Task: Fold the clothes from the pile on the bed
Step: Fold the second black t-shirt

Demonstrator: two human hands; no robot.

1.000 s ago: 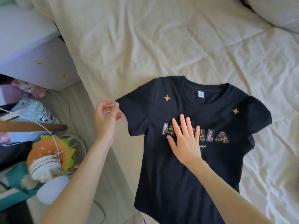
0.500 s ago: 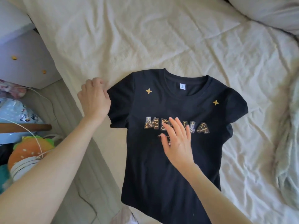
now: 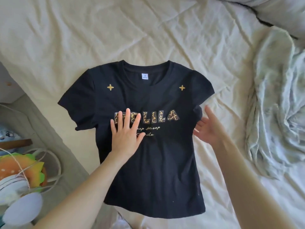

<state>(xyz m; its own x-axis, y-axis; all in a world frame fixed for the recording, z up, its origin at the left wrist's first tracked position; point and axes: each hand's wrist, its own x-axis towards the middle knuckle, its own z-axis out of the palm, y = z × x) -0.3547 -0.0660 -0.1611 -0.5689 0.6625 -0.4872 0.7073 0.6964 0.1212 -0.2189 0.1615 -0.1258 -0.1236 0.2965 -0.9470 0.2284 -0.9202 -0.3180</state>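
A black T-shirt (image 3: pixel 148 171) with leopard-print letters and two gold stars lies front up, spread flat on the cream bed sheet (image 3: pixel 115 30), neck away from me. My left hand (image 3: pixel 125 136) presses flat on the chest print, fingers straight and spread. My right hand (image 3: pixel 208 131) is open at the shirt's right side seam, just below the right sleeve, with its fingertips touching the fabric edge. Whether those fingertips go under the edge I cannot tell.
A crumpled pale green cloth (image 3: pixel 277 113) lies on the right of the bed, and a pillow (image 3: pixel 280 12) sits at the top right. The bed's left edge (image 3: pixel 49 138) drops to a floor with a burger-shaped plush toy (image 3: pixel 19 171), white cables and clutter.
My left hand left the left sleeve and now lies flat on the chest print. My right hand came off the chest and went to the shirt's right side. The view shifted right.
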